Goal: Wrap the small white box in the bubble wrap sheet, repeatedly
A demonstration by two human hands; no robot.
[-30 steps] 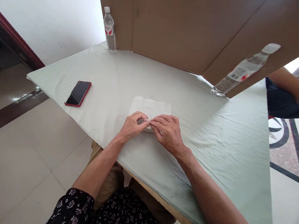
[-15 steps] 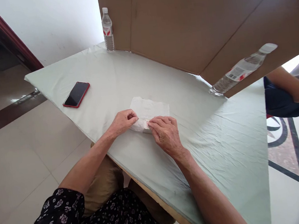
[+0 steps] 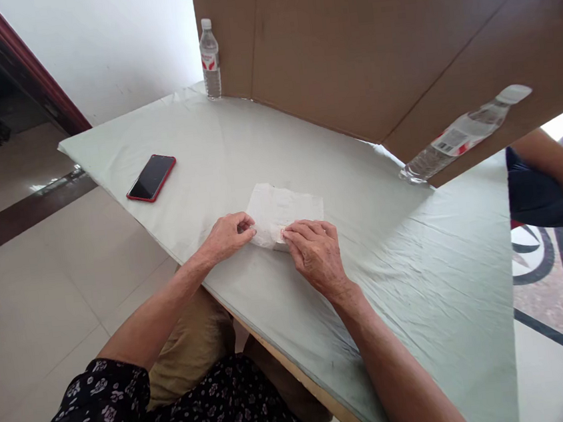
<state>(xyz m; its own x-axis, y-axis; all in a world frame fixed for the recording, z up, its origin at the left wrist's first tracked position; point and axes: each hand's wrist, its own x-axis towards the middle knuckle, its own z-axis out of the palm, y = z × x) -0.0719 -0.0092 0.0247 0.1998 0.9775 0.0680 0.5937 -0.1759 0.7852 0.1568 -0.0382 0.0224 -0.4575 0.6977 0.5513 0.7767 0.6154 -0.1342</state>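
Note:
A folded white cloth [image 3: 284, 209] lies on the pale green table cover [image 3: 417, 257] near the front edge. My left hand [image 3: 227, 235] pinches the cloth's near left edge with closed fingers. My right hand [image 3: 315, 253] rests on the cloth's near right corner, fingers curled and pressing it down. The part of the cloth under my fingers is hidden.
A red-cased phone [image 3: 151, 178] lies at the left. One water bottle [image 3: 210, 59] stands at the back beside a tall cardboard screen [image 3: 369, 40]; another bottle [image 3: 464, 132] leans against it. Another person's arm [image 3: 553, 165] shows at the right edge.
My left hand has slid left along the cloth's near edge, away from my right hand. The cloth's near edge looks stretched flatter. My right hand has stayed put.

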